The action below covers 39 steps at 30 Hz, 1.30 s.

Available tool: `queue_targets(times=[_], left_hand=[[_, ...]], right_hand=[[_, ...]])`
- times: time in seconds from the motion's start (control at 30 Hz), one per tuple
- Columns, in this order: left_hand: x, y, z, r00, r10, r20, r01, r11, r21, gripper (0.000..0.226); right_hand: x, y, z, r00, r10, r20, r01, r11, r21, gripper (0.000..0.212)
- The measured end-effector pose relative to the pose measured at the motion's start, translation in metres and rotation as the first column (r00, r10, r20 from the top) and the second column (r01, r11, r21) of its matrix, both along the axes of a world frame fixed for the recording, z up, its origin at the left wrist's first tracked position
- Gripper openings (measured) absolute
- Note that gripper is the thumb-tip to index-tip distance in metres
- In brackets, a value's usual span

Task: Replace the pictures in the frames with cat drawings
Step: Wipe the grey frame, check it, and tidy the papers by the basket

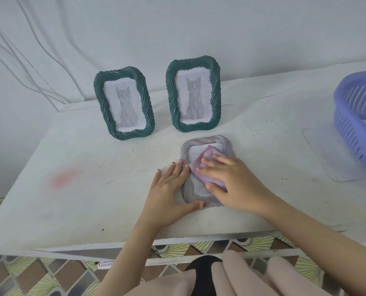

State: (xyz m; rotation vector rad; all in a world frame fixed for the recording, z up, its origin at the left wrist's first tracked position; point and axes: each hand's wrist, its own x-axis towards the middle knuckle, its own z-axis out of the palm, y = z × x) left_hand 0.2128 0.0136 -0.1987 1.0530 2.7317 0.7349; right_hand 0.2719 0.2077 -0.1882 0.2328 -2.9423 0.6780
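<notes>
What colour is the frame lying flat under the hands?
Pale grey, with twisted ridges, unlike the two dark green ones; the grey frame shows in the head view.

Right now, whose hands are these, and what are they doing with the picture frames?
There is no machine here. A person wears a camera on their head, so you look down at their own two hands, as if through their eyes. On the white table stand two green frames, one on the left and one on the right, each with a cat drawing inside. A grey frame lies flat nearer the person. The left hand rests flat on the table against that frame's edge. The right hand presses a small purple cloth onto it, probably wiping it. A purple basket sits at the right.
</notes>
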Motion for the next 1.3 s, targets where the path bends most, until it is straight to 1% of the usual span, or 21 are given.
queue_targets(times=[0.1, 0.2, 0.27, 0.37, 0.43, 0.47, 0.57, 0.7, 0.77, 0.83, 0.9, 1.03, 1.1, 1.2, 1.3], left_hand=[[0.000, -0.001, -0.001, 1.000, 0.002, -0.019, -0.002, 1.000, 0.013, 0.108], [0.000, -0.001, -0.001, 1.000, 0.003, -0.007, -0.003, 1.000, 0.016, 0.106], [0.001, -0.001, 0.000, 1.000, -0.007, 0.011, 0.007, 1.000, 0.005, 0.104], [0.001, 0.000, 0.002, 1.000, -0.009, 0.019, 0.009, 1.000, -0.001, 0.097], [0.002, 0.000, 0.002, 1.000, -0.004, 0.016, 0.003, 1.000, 0.011, 0.098], [0.002, 0.000, 0.001, 1.000, 0.000, 0.013, 0.000, 1.000, 0.011, 0.099], [0.002, 0.000, 0.000, 1.000, -0.001, -0.002, 0.001, 1.000, -0.007, 0.100], [0.001, 0.000, 0.000, 1.000, -0.012, -0.021, 0.011, 1.000, -0.024, 0.100], [0.001, 0.000, 0.000, 1.000, -0.010, -0.028, 0.009, 1.000, -0.018, 0.100], [0.001, -0.001, 0.000, 1.000, -0.012, -0.026, 0.012, 1.000, -0.016, 0.100], [0.001, -0.001, 0.000, 1.000, -0.016, -0.021, 0.015, 1.000, -0.011, 0.099], [0.002, -0.001, 0.001, 1.000, -0.017, -0.016, 0.017, 1.000, -0.008, 0.097], [0.002, 0.000, 0.002, 1.000, -0.017, -0.015, 0.017, 1.000, -0.011, 0.098], [0.002, 0.000, 0.002, 1.000, -0.010, -0.020, 0.009, 1.000, -0.018, 0.099], [0.001, 0.000, 0.000, 1.000, -0.007, -0.022, 0.007, 1.000, -0.020, 0.100]], right_hand=[[0.028, 0.003, -0.001, 0.996, 0.085, -0.010, -0.085, 0.996, 0.015, 0.039], [0.034, 0.009, 0.003, 0.998, 0.061, 0.014, -0.061, 0.997, 0.046, 0.038], [0.023, 0.013, 0.007, 1.000, 0.028, 0.014, -0.029, 0.996, 0.085, 0.040], [-0.006, 0.018, 0.006, 0.999, -0.031, 0.044, 0.024, 0.988, 0.154, 0.050], [-0.023, 0.018, 0.002, 0.998, -0.054, 0.026, 0.048, 0.982, 0.185, 0.054], [-0.029, 0.016, 0.001, 0.999, -0.048, 0.013, 0.045, 0.982, 0.184, 0.054], [-0.031, 0.008, -0.001, 0.999, -0.034, -0.040, 0.038, 0.993, 0.110, 0.047], [0.006, -0.001, -0.002, 0.997, 0.047, -0.056, -0.045, 0.998, 0.034, 0.041], [0.028, 0.000, -0.003, 0.997, 0.062, -0.048, -0.059, 0.997, 0.048, 0.039], [0.039, 0.006, -0.005, 0.999, 0.032, -0.041, -0.028, 0.996, 0.085, 0.040], [0.035, 0.010, -0.001, 1.000, -0.015, -0.009, 0.016, 0.996, 0.085, 0.041], [-0.006, 0.015, 0.005, 0.989, -0.139, 0.055, 0.130, 0.981, 0.142, 0.039], [-0.028, 0.014, 0.004, 0.981, -0.180, 0.077, 0.170, 0.978, 0.122, 0.040], [-0.038, 0.004, 0.002, 0.981, -0.183, 0.065, 0.177, 0.980, 0.085, 0.040], [-0.017, -0.010, 0.002, 0.994, -0.111, 0.023, 0.110, 0.993, 0.050, 0.038]])
